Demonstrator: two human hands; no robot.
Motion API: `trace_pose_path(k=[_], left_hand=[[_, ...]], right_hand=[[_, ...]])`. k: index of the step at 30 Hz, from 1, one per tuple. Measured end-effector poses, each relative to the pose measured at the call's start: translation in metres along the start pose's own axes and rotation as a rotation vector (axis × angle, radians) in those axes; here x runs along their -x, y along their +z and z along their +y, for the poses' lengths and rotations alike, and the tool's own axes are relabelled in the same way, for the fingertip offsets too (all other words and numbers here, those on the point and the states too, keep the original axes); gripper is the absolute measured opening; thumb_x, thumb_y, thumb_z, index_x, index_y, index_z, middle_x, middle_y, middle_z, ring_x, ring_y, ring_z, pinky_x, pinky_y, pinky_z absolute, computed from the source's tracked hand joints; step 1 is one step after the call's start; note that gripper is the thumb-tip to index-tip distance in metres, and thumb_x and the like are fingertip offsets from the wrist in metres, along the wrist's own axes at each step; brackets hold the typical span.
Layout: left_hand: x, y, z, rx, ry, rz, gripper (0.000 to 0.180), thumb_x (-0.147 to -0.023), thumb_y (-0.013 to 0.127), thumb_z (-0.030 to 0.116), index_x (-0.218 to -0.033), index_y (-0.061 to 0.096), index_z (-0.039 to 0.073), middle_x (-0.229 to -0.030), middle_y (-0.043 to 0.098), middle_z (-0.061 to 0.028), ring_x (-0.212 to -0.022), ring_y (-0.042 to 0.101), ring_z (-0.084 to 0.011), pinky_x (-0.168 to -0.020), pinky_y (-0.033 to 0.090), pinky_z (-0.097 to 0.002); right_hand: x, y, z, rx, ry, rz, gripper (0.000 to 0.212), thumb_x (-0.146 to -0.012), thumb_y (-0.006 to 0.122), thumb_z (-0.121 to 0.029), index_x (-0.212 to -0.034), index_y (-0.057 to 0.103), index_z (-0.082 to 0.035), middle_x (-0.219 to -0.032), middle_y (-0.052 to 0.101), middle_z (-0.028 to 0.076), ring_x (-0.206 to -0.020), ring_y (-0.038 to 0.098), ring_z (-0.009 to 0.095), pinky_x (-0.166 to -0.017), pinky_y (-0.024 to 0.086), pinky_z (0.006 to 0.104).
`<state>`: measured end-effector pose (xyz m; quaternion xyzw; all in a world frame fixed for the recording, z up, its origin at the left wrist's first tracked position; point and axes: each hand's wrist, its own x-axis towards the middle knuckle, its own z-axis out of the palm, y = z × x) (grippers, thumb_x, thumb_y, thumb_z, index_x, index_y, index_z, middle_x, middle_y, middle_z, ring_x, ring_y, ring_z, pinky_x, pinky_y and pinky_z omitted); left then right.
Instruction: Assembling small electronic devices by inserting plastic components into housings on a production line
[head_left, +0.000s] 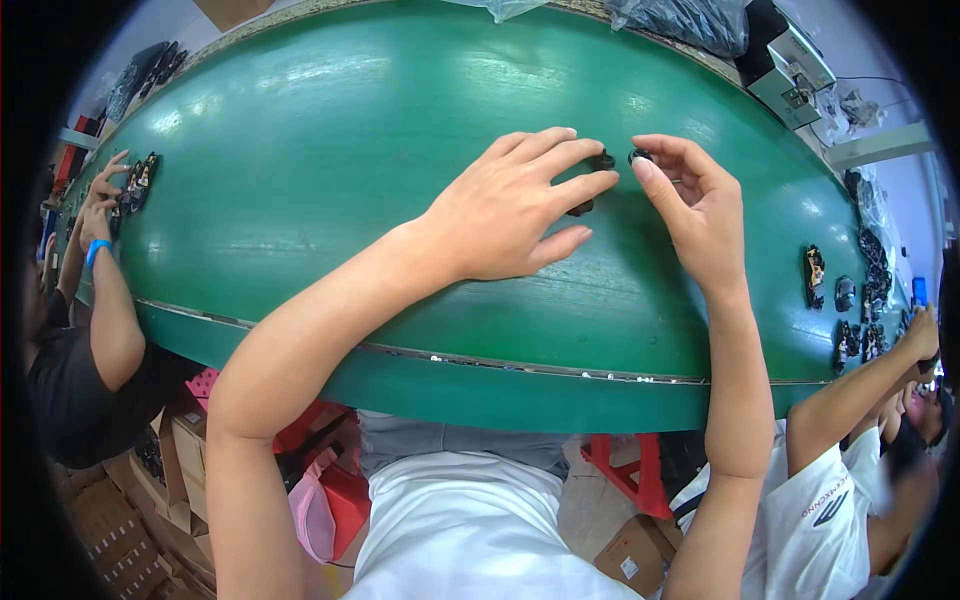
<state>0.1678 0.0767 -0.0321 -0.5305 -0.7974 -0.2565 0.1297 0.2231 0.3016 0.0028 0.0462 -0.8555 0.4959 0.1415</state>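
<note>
My left hand (pixel 520 200) reaches over the green work surface (pixel 330 220) with its fingers stretched and apart. A black part (pixel 602 160) shows between and beside its index and middle fingers, mostly covered by them. The thumb stands away from that part. Just to the right, my right hand (pixel 700 205) has thumb and fingertips pinched together on a small round black piece (pixel 638 156). A narrow gap separates the piece from my left fingertips. The kind of either black thing cannot be made out.
Several black assemblies (pixel 814 278) lie at the right, near another person's arm (pixel 860 390). At the far left, another person's hands (pixel 100 195) are beside a black assembly (pixel 140 183). Plastic bags (pixel 690 25) and a box (pixel 785 60) stand beyond the far edge.
</note>
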Motion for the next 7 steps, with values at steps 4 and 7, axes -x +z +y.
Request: trace_pose_path(k=[4,7], left_hand=[[-0.0026,-0.0023,0.0033,0.033,0.025,0.004,0.061,-0.087,0.071,0.025,-0.145,0.052,0.015,-0.145,0.050,-0.0152,-0.134,0.048,-0.0364,-0.111,0.039,-0.0490],[-0.0048,0.0024,0.0050,0.030,-0.024,0.034,0.071,-0.086,0.073,0.028,-0.150,0.045,0.017,-0.145,0.050,-0.0162,-0.133,0.048,-0.0375,-0.112,0.037,-0.0502]], right_hand=[[-0.0002,0.0014,-0.0004,0.007,-0.001,-0.004,0.029,-0.092,0.073,-0.019,-0.114,0.071,0.000,-0.099,0.073,0.005,-0.085,0.064,0.012,-0.073,0.052,0.0258],[-0.0011,0.0020,-0.0016,0.013,0.004,0.009,0.029,-0.092,0.073,-0.019,-0.114,0.072,-0.001,-0.099,0.073,0.005,-0.087,0.065,0.012,-0.074,0.052,0.0252]])
